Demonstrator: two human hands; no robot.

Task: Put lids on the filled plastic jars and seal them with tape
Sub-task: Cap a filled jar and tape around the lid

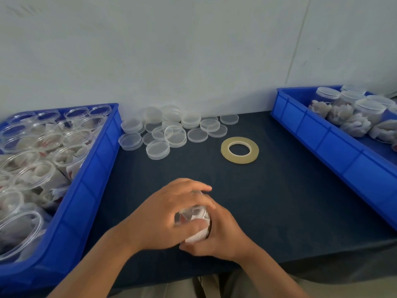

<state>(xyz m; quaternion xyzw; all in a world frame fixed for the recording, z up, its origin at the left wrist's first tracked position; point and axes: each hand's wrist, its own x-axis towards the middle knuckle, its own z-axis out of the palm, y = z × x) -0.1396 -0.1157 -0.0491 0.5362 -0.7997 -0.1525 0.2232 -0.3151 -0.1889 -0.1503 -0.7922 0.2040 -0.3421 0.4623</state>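
Hands, left hand (163, 214) and right hand (223, 235), curl round seemingly one jar (193, 218).

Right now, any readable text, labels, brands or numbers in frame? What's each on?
None readable.
The jar in the left hand and right hand: red marks inside, too blurred to read.
The open jars in the left tray: red marks too, unreadable.
The tape roll, lids, right tray: no print visible.

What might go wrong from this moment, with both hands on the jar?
1. The left hand covers the top of the jar, so a crooked fit could pass unnoticed.
2. The tape roll lies apart, farther back; reaching for it frees one hand, perhaps the right hand, and the jar may tip or slip.
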